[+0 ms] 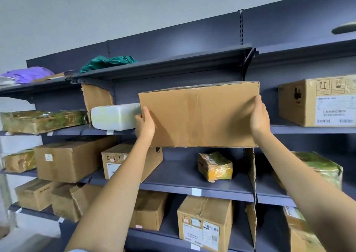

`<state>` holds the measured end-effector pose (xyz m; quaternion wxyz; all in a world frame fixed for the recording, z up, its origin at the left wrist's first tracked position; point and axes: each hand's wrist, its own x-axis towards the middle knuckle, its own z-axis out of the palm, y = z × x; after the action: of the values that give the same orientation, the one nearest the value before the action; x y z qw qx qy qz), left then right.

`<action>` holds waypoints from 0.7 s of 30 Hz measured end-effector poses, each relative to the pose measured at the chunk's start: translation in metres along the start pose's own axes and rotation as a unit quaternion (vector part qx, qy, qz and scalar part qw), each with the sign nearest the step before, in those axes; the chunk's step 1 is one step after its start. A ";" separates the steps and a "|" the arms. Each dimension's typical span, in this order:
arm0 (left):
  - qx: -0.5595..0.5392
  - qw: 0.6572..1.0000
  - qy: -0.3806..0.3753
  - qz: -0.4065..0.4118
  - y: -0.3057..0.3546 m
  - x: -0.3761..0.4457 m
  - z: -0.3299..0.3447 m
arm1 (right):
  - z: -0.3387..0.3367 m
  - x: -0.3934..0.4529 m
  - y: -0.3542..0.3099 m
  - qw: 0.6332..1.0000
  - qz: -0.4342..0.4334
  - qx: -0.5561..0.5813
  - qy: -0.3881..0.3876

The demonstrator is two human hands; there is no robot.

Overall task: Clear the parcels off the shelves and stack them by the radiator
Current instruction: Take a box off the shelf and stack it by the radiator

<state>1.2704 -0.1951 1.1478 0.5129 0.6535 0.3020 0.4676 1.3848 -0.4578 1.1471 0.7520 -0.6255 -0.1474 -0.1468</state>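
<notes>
1. the left hand presses the left end of a plain brown cardboard box. the thumb lies up along the front face near the lower left corner, and the other fingers wrap behind the end out of sight, so the hand is holding the box rather than just touching it.
2. just left of those fingers, close to or touching them, a white foam-wrapped parcel sits on the second shelf. whether it touches the box cannot be told.
3. the box spans the gap between the two hands. its long axis runs left to right, level with the shelf line. its lower edge hangs below the shelf's front lip, so it appears to be clear of the shelf, or nearly so, and carried in the air.
4. the right hand clamps the right end. the thumb lies on the front face and the fingers curl round the far side, hidden.
5. judged from this, both hands are equally near and share the load. the coming move depends on drawing the box straight back toward the person, with its long axis kept crosswise, so the left end clears the white parcel.
6. right of the right hand, well apart, a labelled carton waits on the same shelf.
</notes>
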 end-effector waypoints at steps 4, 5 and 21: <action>0.021 1.000 0.005 0.013 -0.024 -0.014 -0.016 | -0.002 -0.019 0.008 0.996 0.037 0.024 0.074; -0.001 1.000 -0.012 -0.003 -0.029 -0.014 -0.024 | -0.004 -0.025 0.011 0.994 0.054 0.034 0.094; -0.022 0.931 -0.329 -0.157 -0.069 0.010 -0.059 | -0.062 -0.032 0.043 0.967 0.195 0.076 -0.146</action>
<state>1.2252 -0.1437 1.0870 0.6647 0.7034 0.2046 0.1467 1.3755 -0.5097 1.0847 0.7818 -0.5978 -0.1415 0.1068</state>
